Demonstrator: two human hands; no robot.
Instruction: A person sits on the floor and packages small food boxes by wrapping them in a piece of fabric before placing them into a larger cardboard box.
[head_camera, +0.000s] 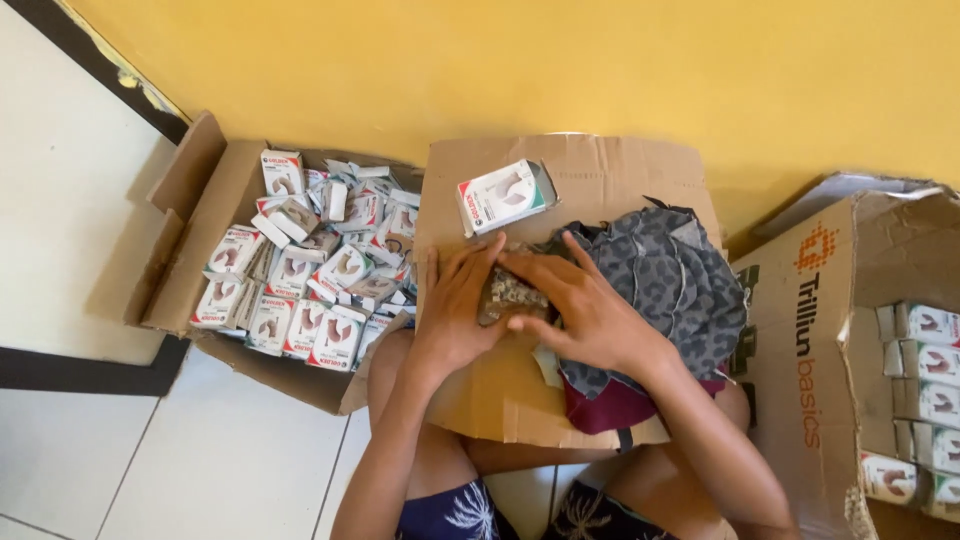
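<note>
Both hands meet on a cardboard sheet (600, 170) across the lap: the left hand (455, 310) and right hand (585, 310) close their grip from either side on a small clear bag of metal bits (508, 293). A white box (500, 196) lies at 12 o'clock of the bag, a grey cloth (670, 280) at 3 o'clock. An open carton of white boxes (300, 270) sits at 9 o'clock.

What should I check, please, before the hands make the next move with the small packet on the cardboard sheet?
1. Both hands on the packet: ok; left hand and right hand press it.
2. Packet contents: cannot tell; mostly covered.
3. Small box within reach, end flap open: ok.
4. Cardboard sheet has bare space: ok.
5. Patterned cloth clear of the work: not ok; it lies under the right hand.
6. Open carton of loose boxes close by: ok.
</note>
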